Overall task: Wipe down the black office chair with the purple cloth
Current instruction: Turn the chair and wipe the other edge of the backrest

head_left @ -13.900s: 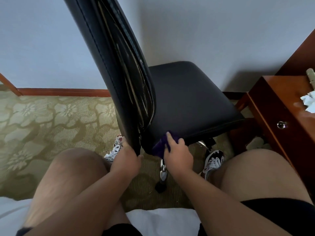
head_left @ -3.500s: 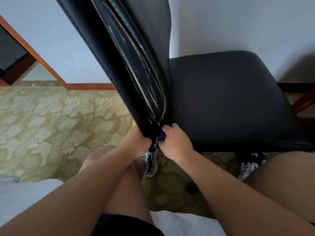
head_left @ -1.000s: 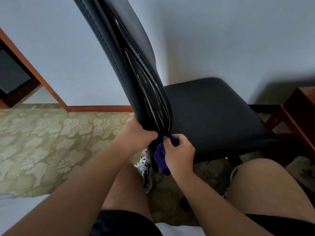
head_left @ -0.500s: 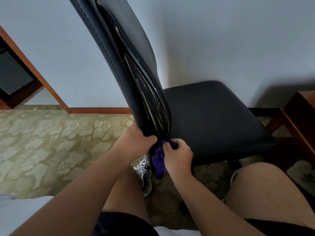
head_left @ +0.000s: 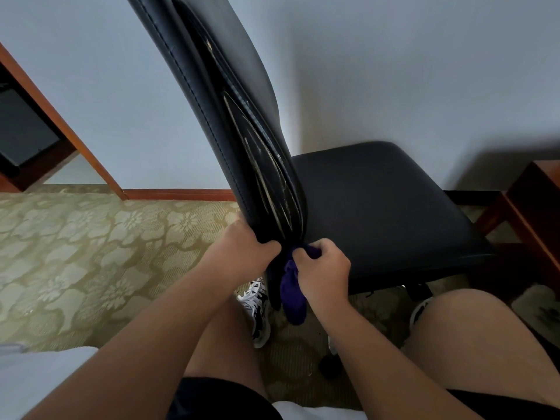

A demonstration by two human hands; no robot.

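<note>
Black chair (head_left: 378,213) stands on the patterned carpet (head_left: 75,253), side-on, just in front of the seated person's knees. It looks bulky and fairly heavy. A dark caster shows underneath, so it probably rolls or swivels when pushed and needs bracing. Backrest (head_left: 212,86) rises tall and tilted, with a smooth leather-like skin that is likely slippery. Its side edge is cracked with pale streaks and may flake if scrubbed hard. The stiff low edge of the backrest looks like the best place to hold. Left hand (head_left: 242,253) is there, grip wrapped round that bottom edge. Right hand (head_left: 325,272) has its grip closed on the purple cloth (head_left: 292,295), at the joint where backrest meets seat. Cloth is soft, light and limp, and a tail hangs below the fist. Better bunched up.
</note>
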